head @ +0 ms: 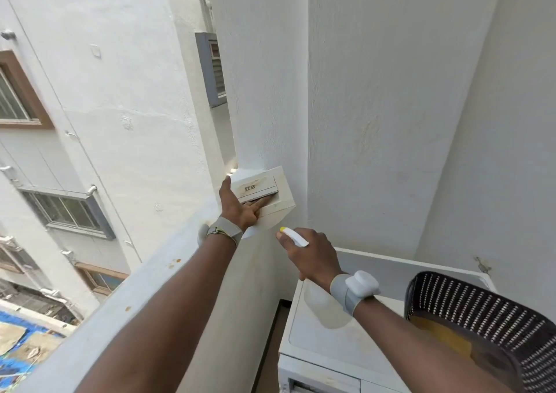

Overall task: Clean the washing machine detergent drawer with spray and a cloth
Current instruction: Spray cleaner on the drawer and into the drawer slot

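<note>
The white detergent drawer (pixel 264 191), marked IFB on its front panel, is held up on the balcony ledge against the white wall. My left hand (pixel 239 207) grips it from the left, fingers tucked under the panel's handle slot. My right hand (pixel 310 255) holds a white spray bottle (pixel 296 237) with a yellow nozzle tip, pointed at the drawer from just below and to its right. The bottle's translucent body (pixel 326 305) hangs under my wrist. No cloth is visible.
The white washing machine (pixel 337 341) stands at lower right, its empty drawer slot (pixel 323 385) at the bottom edge. A black perforated basket (pixel 481 317) rests on its top. The balcony ledge (pixel 144 296) runs under my left arm, with a drop to neighbouring buildings beyond.
</note>
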Demonstrator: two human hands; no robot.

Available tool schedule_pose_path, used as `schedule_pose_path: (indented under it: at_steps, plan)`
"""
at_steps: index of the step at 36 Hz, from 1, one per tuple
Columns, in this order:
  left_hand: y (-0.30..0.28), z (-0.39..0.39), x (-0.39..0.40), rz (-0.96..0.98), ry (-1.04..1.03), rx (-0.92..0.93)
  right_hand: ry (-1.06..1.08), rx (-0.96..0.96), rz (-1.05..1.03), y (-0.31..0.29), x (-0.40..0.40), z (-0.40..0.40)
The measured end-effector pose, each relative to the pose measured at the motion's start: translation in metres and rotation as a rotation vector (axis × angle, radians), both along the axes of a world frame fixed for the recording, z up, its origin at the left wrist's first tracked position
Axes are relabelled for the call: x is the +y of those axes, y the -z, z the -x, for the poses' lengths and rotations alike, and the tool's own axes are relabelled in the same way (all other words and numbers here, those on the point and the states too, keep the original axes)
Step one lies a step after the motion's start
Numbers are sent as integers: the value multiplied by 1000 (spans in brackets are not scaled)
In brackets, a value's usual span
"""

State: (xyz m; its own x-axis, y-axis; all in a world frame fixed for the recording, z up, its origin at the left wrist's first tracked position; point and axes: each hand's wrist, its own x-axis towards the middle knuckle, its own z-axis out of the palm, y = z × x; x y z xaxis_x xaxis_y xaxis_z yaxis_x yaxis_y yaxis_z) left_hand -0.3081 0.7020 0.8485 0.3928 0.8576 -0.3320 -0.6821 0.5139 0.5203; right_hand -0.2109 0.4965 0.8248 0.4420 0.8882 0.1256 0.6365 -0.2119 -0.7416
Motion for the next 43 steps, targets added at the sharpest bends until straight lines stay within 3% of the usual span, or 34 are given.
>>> schedule_pose_path:
  at_steps: [5,16,29,35,43]
  plan:
    - [33,19,-18,-29,6,154,94,101,-42,49,-25,2]
    - [96,45,-80,-23,118,483,263,79,46,160,-91,28]
    - [153,80,-180,44,141,515,355,71,227,209,-182,64]
    - [133,96,-216,89,25,430,253,-15,272,210,-214,79]
    - [100,109,-267,39,-37,444,404,90,324,201,-276,63]
